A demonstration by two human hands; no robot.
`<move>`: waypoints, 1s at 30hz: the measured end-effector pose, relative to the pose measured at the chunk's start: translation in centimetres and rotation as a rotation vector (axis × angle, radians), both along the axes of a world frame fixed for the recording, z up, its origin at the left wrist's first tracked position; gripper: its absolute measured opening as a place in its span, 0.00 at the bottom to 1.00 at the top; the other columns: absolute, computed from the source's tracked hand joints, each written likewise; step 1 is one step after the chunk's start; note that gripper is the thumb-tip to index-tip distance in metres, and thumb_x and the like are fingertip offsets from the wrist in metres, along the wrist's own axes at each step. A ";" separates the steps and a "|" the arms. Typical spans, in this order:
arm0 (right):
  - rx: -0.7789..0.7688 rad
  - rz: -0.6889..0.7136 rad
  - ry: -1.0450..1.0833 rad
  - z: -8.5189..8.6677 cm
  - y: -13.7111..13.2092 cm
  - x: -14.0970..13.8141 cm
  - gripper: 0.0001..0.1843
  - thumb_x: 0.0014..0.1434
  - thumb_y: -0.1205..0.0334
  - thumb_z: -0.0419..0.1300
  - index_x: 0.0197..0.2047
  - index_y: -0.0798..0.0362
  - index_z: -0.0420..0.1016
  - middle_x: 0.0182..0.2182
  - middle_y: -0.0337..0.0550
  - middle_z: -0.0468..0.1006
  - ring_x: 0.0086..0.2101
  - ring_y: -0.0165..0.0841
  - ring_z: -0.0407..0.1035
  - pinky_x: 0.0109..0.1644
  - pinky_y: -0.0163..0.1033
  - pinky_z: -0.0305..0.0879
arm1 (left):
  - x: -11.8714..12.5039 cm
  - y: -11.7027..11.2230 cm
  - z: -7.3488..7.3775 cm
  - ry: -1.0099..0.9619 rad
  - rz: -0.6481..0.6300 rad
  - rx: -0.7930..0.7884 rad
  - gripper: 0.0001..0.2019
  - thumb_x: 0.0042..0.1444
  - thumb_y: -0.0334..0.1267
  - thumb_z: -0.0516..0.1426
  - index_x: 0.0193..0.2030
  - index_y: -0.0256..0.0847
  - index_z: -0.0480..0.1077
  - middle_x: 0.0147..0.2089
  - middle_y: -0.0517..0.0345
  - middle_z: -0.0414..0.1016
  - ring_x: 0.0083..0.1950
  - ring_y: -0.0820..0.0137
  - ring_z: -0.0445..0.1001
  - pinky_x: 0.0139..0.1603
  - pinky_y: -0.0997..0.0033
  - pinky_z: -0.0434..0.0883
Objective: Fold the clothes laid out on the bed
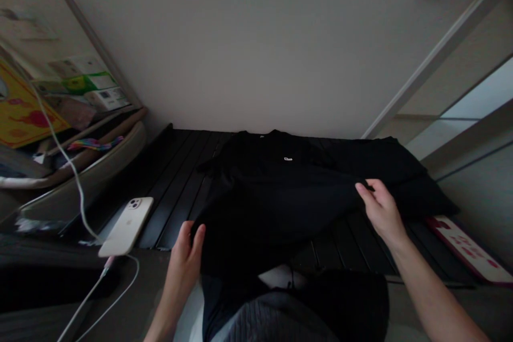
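Observation:
A black T-shirt (272, 203) with a small white logo on its chest lies on a black slatted surface (184, 171), its collar toward the wall. My left hand (188, 248) pinches the near left corner of its hem. Out to the right, my right hand (379, 206) grips the other hem corner between thumb and fingers. The lower part of the shirt is stretched and lifted between both hands. Beyond my right hand lies another black cloth (385, 165), which looks folded.
A white phone (126, 227) with a cable plugged in lies at the left edge. Behind it stands a rounded bin (96, 165) of boxes and packets. A white and red flat item (468, 248) sits at the right. A pale wall (256, 53) rises behind.

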State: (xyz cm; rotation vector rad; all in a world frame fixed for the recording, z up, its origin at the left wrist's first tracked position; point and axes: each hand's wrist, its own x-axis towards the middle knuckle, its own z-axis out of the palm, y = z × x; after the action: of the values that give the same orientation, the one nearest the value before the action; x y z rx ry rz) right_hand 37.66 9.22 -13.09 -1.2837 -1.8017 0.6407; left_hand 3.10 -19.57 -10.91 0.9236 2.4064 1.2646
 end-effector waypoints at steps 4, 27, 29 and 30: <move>0.080 -0.063 -0.113 3.3 1.4 1.2 0.19 0.59 0.41 0.53 0.41 0.48 0.65 0.16 0.34 0.62 0.16 0.32 0.60 0.21 0.38 0.56 | -2.1 -1.1 2.3 0.046 0.093 -0.035 0.21 0.54 0.60 0.48 0.37 0.44 0.64 0.22 0.66 0.62 0.23 0.70 0.65 0.23 0.73 0.63; 0.199 0.318 -0.516 -6.7 15.0 -12.9 0.19 0.62 0.62 0.50 0.54 0.56 0.71 0.60 0.55 0.65 0.59 0.44 0.61 0.62 0.53 0.60 | -14.8 24.6 -1.5 0.499 -0.092 -0.423 0.17 0.62 0.28 0.44 0.57 0.32 0.60 0.55 0.36 0.67 0.56 0.57 0.68 0.53 0.60 0.65; 0.178 0.292 -0.535 -7.6 16.6 -14.2 0.21 0.62 0.64 0.49 0.56 0.57 0.69 0.61 0.56 0.64 0.59 0.43 0.60 0.62 0.52 0.60 | -16.5 26.3 -2.1 0.447 -0.116 -0.538 0.15 0.61 0.30 0.48 0.53 0.30 0.63 0.54 0.32 0.68 0.58 0.50 0.67 0.52 0.54 0.65; 0.168 0.284 -0.545 -8.1 17.4 -14.8 0.22 0.62 0.64 0.49 0.57 0.58 0.68 0.61 0.57 0.63 0.60 0.44 0.60 0.62 0.52 0.59 | -17.1 26.8 -2.5 0.429 -0.147 -0.562 0.13 0.59 0.32 0.52 0.50 0.31 0.65 0.54 0.32 0.68 0.58 0.48 0.66 0.52 0.52 0.65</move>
State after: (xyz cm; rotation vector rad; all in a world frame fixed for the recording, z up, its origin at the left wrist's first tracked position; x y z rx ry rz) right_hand 22.89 26.63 -21.14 -1.1679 -2.4565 0.2872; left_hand -13.99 7.25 -13.39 1.2401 2.7137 0.3109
